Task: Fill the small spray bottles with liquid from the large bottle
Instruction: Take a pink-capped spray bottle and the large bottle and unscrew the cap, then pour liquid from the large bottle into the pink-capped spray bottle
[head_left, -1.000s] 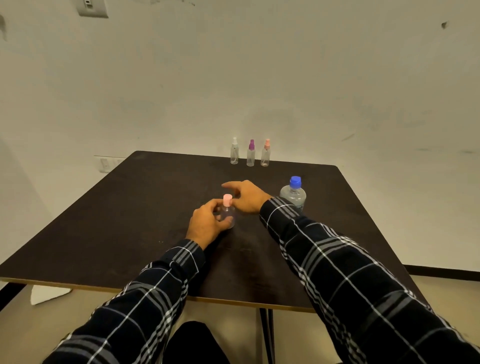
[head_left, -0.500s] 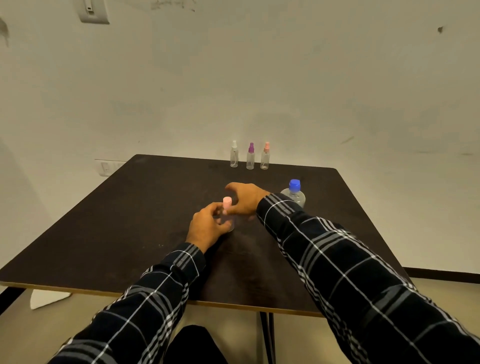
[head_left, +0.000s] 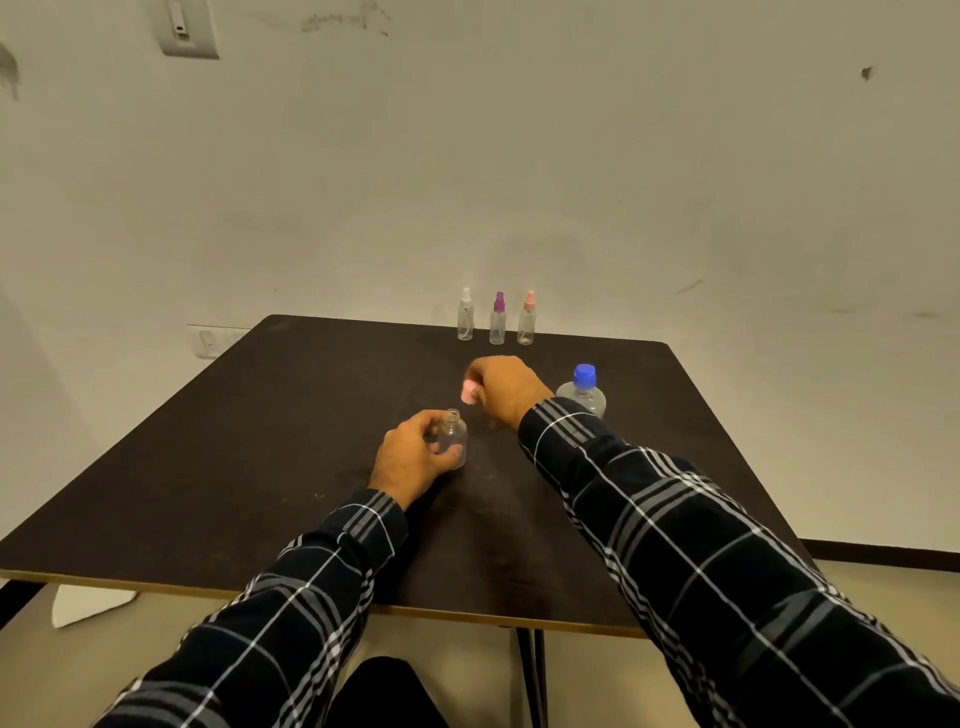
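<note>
A small clear spray bottle (head_left: 453, 439) stands upright on the dark table (head_left: 249, 447) with its neck uncovered. My left hand (head_left: 410, 457) grips its body from the left. Just above and to the right, my right hand (head_left: 506, 387) pinches the bottle's pink spray cap (head_left: 468, 391), lifted off the neck. The large clear bottle with a blue cap (head_left: 584, 392) stands right of my right wrist, partly hidden by my sleeve. Three more small spray bottles stand in a row at the far edge: white-capped (head_left: 465, 317), purple-capped (head_left: 497, 319) and pink-capped (head_left: 527, 319).
A white wall rises directly behind the table's far edge. The table's front edge runs close to my body, with a table leg (head_left: 530, 675) below it. A scrap of white paper (head_left: 85, 603) lies on the floor at the left.
My right hand took hold of the pink spray cap and lifted it off the small bottle, up and to the right. My left hand kept its grip on the bottle.
</note>
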